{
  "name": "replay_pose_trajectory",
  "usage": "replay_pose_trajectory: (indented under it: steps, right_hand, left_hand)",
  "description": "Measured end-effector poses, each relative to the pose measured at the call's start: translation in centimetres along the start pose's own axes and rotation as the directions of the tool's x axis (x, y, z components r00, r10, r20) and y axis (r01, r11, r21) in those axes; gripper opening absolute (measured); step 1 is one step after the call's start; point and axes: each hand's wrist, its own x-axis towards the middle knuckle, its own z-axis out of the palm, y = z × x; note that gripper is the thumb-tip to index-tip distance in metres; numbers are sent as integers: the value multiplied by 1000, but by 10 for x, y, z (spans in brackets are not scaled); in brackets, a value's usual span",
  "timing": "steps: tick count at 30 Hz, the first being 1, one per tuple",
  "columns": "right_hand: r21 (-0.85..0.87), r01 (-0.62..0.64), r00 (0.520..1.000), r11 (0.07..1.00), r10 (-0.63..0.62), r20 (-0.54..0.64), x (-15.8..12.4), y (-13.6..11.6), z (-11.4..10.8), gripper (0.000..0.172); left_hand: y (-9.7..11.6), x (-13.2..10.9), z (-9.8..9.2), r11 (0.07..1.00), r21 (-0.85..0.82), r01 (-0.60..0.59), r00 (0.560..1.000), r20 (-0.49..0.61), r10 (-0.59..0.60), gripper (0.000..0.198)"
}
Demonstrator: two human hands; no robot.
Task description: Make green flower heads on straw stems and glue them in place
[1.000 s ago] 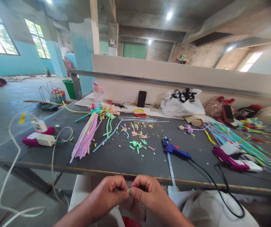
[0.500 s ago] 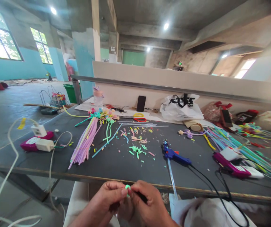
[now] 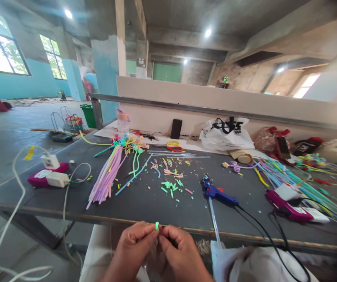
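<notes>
Between the fingertips of both hands, just in front of the table edge, is a small bent piece of green pipe cleaner [image 3: 157, 226]. My left hand [image 3: 136, 244] pinches it from the left side. My right hand [image 3: 178, 246] is closed at its right side, fingertips against it. Beyond the hands lie short cut green pieces [image 3: 171, 187]. A blue hot glue gun [image 3: 220, 194] rests to the right with a clear glue stick [image 3: 214, 223] in it. A bundle of lilac pipe cleaners [image 3: 107, 176] lies to the left.
Scissors [image 3: 174, 148] and a phone [image 3: 176, 129] are at the back, with a white bag [image 3: 225, 133] beside them. A purple power strip [image 3: 48, 175] with a white cable lies left; another power strip [image 3: 288, 206] lies right, near the glue gun's black cord.
Both hands have turned slightly and drawn closer together, and the green piece now stands up above the fingertips. Items on the table have stayed in place.
</notes>
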Motion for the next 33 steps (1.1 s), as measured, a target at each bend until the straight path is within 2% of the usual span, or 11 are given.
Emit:
replay_pose_trajectory:
  steps: [5, 7, 9, 12, 14, 17, 19, 22, 26, 30, 33]
  right_hand:
    - [307, -129, 991, 943, 128, 22, 4, -7, 0, 40]
    - [366, -161, 985, 916, 175, -5, 5, -9, 0, 44]
    - [385, -169, 981, 907, 194, -26, 5, -10, -1, 46]
    - [326, -129, 984, 936, 163, -77, 4, -12, -5, 45]
    - [264, -114, 985, 958, 144, -99, 3, -13, -9, 43]
    - [195, -103, 983, 975, 130, -129, 1, -12, -12, 35]
    - [115, -55, 985, 992, 73, -159, 0, -11, -13, 29]
    - [-48, 68, 985, 997, -75, -155, -5, -9, -13, 25]
    - [-121, 196, 968, 973, -211, -134, -9, -9, -12, 20]
    - [-109, 168, 965, 980, -186, -186, -10, -8, -4, 23]
    - [-58, 106, 961, 993, -117, -252, -9, -4, 3, 28]
  left_hand:
    - [11, -2, -2, 976, 126, -178, 984, 30, 176, 21]
    - [13, -2, -3, 974, 130, -188, 982, 59, 181, 23]
    - [15, 0, -4, 986, 99, -137, 987, 100, 127, 24]
    - [21, 0, -7, 999, -30, -42, 979, 198, 47, 23]
    - [25, -1, -8, 982, -178, 61, 966, 260, -13, 26]
    - [26, -4, -7, 872, -404, 277, 926, 354, -131, 34]
    - [24, -6, -6, 783, -503, 366, 906, 385, -176, 35]
    - [21, -6, -4, 706, -587, 397, 903, 387, -186, 31]
    - [23, -5, -3, 609, -659, 441, 889, 413, -196, 26]
    - [21, -3, 3, 476, -759, 445, 895, 354, -272, 24]
    - [16, -3, 10, 452, -789, 416, 897, 274, -347, 23]
